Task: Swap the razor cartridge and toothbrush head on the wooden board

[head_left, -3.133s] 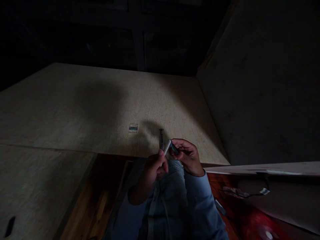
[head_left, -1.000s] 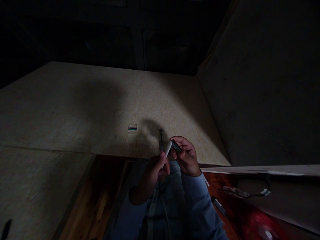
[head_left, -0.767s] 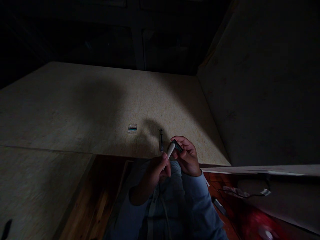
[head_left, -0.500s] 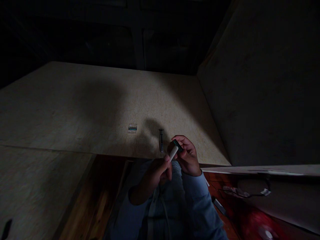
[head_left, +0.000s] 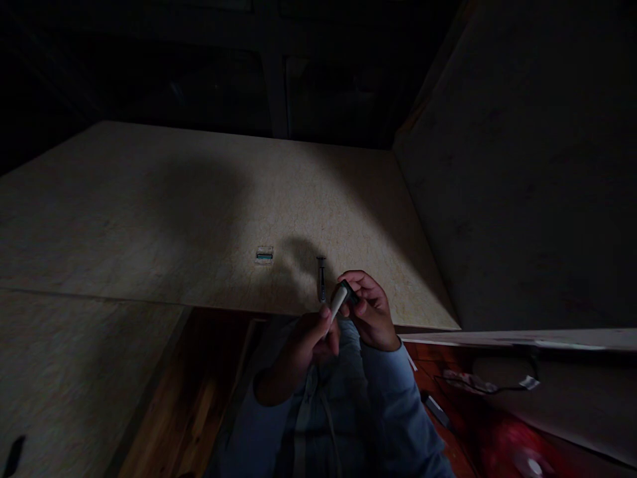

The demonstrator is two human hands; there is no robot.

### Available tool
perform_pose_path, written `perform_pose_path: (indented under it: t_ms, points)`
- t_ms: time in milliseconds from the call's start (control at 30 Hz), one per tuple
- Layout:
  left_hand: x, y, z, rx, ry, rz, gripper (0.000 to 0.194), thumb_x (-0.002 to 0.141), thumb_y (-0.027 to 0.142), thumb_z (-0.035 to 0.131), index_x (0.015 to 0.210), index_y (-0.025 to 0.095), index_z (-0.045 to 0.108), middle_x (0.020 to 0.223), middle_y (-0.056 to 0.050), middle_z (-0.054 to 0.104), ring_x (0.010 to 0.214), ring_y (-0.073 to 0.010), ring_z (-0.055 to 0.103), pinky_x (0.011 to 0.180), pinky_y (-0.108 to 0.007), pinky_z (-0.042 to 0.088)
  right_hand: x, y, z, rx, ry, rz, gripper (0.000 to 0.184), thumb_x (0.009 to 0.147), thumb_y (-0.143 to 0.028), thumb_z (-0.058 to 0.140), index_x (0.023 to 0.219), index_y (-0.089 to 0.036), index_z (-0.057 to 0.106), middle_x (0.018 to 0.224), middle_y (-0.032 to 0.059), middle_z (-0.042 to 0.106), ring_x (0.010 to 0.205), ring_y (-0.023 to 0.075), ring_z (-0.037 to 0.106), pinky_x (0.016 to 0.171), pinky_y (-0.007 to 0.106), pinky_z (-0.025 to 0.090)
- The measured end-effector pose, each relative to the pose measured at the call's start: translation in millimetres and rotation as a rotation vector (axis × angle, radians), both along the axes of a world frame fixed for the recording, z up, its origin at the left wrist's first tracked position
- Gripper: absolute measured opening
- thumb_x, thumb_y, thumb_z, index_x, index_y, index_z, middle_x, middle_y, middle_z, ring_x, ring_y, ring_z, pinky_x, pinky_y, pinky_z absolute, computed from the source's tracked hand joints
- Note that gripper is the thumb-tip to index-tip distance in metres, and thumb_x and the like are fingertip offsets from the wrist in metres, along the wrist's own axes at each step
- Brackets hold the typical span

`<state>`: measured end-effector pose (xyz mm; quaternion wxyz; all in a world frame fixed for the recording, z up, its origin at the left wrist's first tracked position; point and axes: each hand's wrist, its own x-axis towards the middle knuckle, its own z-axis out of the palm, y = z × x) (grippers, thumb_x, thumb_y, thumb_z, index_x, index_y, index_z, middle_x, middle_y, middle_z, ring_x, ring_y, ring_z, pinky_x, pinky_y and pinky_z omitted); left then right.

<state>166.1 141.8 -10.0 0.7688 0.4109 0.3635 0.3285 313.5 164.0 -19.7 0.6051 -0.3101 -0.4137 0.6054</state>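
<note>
My left hand [head_left: 306,345] is closed round a white razor handle [head_left: 337,302] that points up and to the right. My right hand [head_left: 369,312] pinches a small dark razor head [head_left: 350,294] against the tip of that handle. Both hands hover at the near edge of a beige tabletop [head_left: 209,219]. A second razor cartridge [head_left: 264,255], clear with a teal strip, lies on the table to the left. A dark razor handle [head_left: 321,279] lies on the table just beyond my hands.
A beige wall panel [head_left: 522,166] rises on the right. A lower beige surface [head_left: 74,372] lies at the left, with wooden floor [head_left: 184,405] beside it. A cable [head_left: 488,386] and a red object [head_left: 502,445] sit at the lower right. The background is dark.
My hands have stayed at the table edge. The white handle's tip and the dark head have shifted slightly against each other, and the head now sits right at the tip.
</note>
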Motion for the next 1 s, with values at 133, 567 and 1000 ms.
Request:
perform_pose_path:
  t_ms: [133, 567, 1000]
  points:
    - [-3, 3, -1.8, -0.043, -0.037, 0.064, 0.071, 0.075, 0.085, 0.053, 0.054, 0.018, 0.05, 0.046, 0.008, 0.022, 0.039, -0.0056, 0.017, 0.043, -0.025, 0.013, -1, 0, 0.7, 0.02, 0.001, 0.029, 0.052, 0.069, -0.056, 0.085, 0.104, -0.021, 0.07, 0.067, -0.0011, 0.058, 0.052, 0.0105, 0.042, 0.052, 0.024, 0.034]
    - [-4, 3, -0.3, 0.04, 0.123, 0.065, 0.073, 0.074, 0.089, 0.047, 0.053, 0.019, 0.053, 0.045, 0.005, 0.022, 0.044, -0.01, 0.024, 0.047, -0.029, 0.015, 0, -2, 3.9, 0.016, 0.002, 0.022, 0.056, 0.067, -0.061, 0.084, 0.103, -0.019, 0.072, 0.061, -0.0017, 0.055, 0.049, 0.011, 0.041, 0.049, 0.025, 0.032]
    - [-2, 0, 15.6, 0.152, 0.294, 0.217, 0.073, 0.077, 0.088, 0.044, 0.052, 0.02, 0.053, 0.046, 0.002, 0.032, 0.048, -0.0133, 0.035, 0.05, -0.03, 0.024, 1, -2, -1.6, 0.061, 0.061, 0.018, 0.05, 0.071, -0.053, 0.085, 0.107, -0.02, 0.075, 0.061, -0.0018, 0.054, 0.05, 0.0105, 0.04, 0.05, 0.024, 0.033]
